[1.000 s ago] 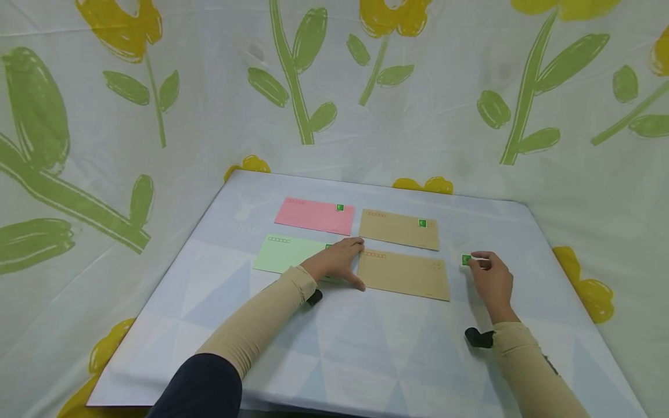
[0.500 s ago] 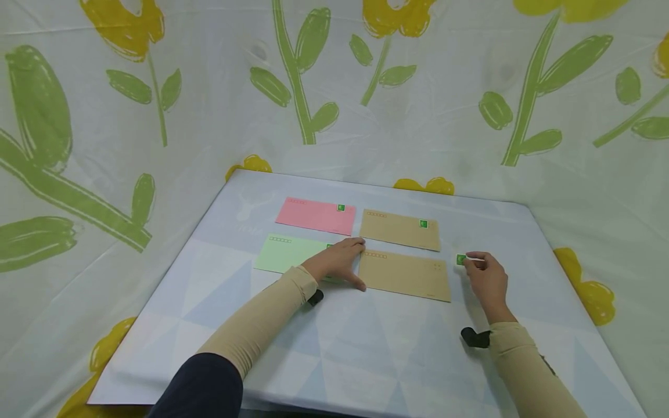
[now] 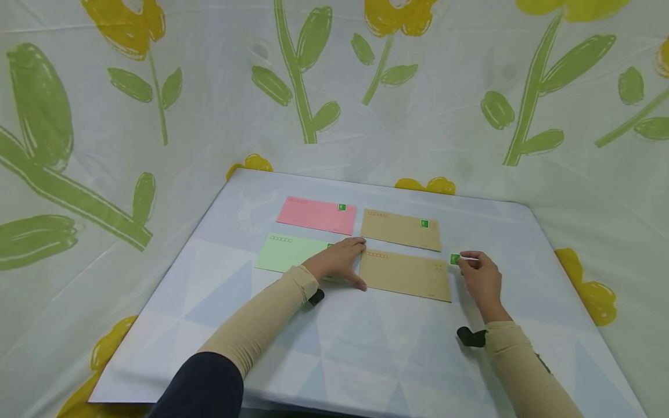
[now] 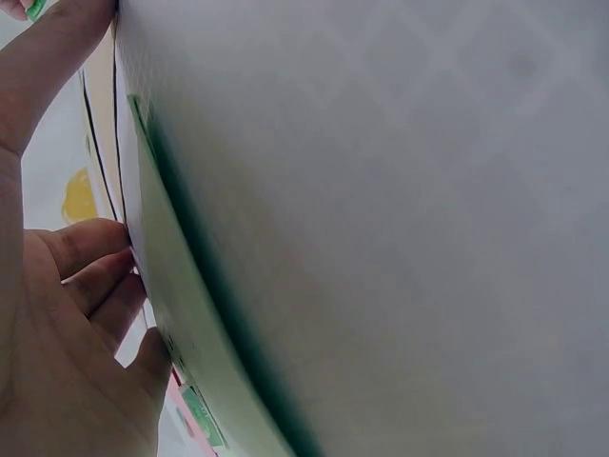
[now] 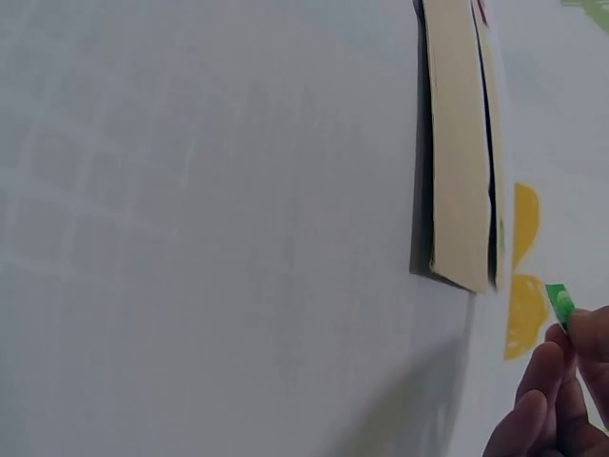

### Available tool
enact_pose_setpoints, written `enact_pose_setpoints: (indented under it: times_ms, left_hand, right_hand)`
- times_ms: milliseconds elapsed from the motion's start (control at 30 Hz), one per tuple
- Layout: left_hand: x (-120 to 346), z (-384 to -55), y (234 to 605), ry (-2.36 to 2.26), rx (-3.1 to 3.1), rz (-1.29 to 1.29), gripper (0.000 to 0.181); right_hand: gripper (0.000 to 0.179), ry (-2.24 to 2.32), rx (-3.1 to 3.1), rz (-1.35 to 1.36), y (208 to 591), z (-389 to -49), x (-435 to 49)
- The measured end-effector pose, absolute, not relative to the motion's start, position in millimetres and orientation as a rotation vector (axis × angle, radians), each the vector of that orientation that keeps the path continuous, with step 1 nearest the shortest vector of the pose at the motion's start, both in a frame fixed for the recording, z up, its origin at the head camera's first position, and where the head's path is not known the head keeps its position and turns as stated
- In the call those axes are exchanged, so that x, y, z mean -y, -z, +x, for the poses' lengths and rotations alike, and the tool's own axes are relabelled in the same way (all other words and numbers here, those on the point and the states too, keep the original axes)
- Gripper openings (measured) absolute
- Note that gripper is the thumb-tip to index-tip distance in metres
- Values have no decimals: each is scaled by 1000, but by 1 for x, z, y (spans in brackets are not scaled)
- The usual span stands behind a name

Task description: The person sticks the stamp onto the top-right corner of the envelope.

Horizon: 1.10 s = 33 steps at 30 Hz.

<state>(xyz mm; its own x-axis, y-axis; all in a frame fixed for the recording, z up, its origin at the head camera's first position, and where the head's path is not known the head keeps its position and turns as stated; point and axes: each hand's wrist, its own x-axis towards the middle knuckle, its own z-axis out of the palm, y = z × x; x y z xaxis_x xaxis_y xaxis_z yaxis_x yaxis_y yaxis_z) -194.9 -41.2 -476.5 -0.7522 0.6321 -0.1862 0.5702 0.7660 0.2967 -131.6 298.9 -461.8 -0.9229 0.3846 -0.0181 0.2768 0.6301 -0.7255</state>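
Note:
My right hand [image 3: 482,283] pinches a small green stamp [image 3: 455,259] between thumb and fingers, just off the right end of the front brown envelope [image 3: 405,276]. The same stamp [image 5: 561,303] shows at the fingertips in the right wrist view. My left hand [image 3: 338,260] lies spread, fingertips and thumb at the left edge of that front brown envelope. Its palm side covers part of the light green envelope [image 3: 286,251], whose own stamp is mostly hidden. In the left wrist view, the straight fingers [image 4: 95,276] reach down over the green envelope.
Behind lie a pink envelope [image 3: 316,216] and another brown envelope [image 3: 399,230], each with a green stamp at its upper right. All rest on a white and pale blue table [image 3: 355,360]. A flower-printed curtain [image 3: 444,104] hangs around the back and sides.
My right hand has moved left with the stamp, closer to the front brown envelope's right end. The left hand holds its place at the envelope's left edge.

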Motion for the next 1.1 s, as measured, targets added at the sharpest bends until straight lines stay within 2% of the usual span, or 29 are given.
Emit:
enact_pose_setpoints:
  times_ms: [1100]
  left_hand:
    - [41, -196, 478, -324, -2690, 929, 118]
  right_hand:
    - [33, -1190, 2739, -477, 473, -133, -283]
